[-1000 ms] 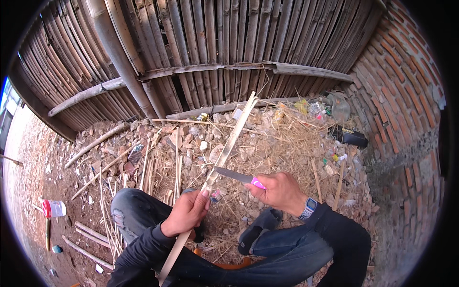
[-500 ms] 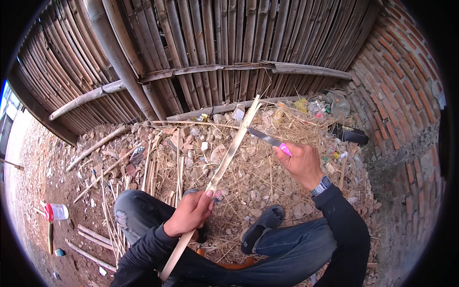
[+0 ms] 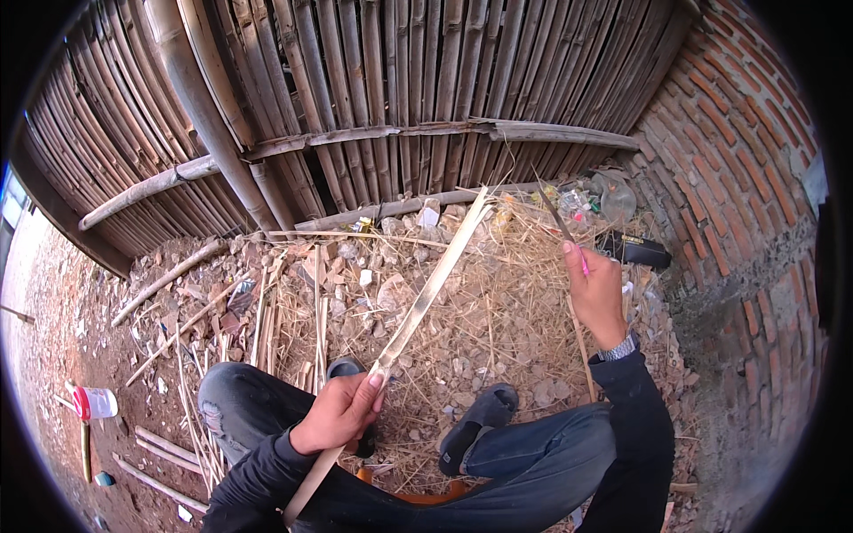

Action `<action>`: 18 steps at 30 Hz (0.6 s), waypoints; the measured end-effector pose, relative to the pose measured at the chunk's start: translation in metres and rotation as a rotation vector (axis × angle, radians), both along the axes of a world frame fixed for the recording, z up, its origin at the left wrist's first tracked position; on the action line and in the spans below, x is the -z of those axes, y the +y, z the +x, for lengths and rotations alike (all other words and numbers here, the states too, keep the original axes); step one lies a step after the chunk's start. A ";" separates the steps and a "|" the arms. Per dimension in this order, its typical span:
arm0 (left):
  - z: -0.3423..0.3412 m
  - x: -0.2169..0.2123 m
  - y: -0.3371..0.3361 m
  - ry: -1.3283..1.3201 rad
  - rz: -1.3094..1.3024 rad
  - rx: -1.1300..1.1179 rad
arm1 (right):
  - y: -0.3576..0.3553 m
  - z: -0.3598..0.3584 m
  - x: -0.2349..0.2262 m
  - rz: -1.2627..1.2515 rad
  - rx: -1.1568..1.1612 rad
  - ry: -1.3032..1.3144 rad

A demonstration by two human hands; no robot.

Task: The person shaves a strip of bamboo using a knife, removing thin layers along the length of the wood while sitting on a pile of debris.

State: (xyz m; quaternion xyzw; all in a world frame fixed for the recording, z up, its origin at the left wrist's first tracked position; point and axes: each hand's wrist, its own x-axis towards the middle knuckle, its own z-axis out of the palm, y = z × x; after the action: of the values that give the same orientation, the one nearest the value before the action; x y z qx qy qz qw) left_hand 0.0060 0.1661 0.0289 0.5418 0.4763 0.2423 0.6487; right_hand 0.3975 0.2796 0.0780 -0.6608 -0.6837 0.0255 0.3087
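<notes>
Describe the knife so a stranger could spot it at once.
Start at the brick wall on the right, then drop to the right hand raised beside it. The knife sticks up from that fist: a thin dark blade with a pink handle, unlike the pale bamboo strip in the left hand.

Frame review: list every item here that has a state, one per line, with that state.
Left hand: closed around the bamboo strip, low on it.
Bamboo strip: slanting up and away towards the bamboo fence, knife clear of it.
Right hand: raised, gripping a pink-handled knife.
Knife: blade pointing up and away.
Plastic cup: lying on its side.
</notes>
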 end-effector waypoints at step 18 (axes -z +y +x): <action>0.005 -0.005 0.004 0.061 0.073 0.011 | -0.022 -0.040 -0.002 -0.169 -0.330 -0.036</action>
State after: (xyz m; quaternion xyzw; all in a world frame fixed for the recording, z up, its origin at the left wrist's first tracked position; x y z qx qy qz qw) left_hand 0.0111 0.1702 0.0339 0.5751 0.4836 0.2391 0.6149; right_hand 0.3577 0.2581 0.0803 -0.5636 -0.7837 0.1212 0.2314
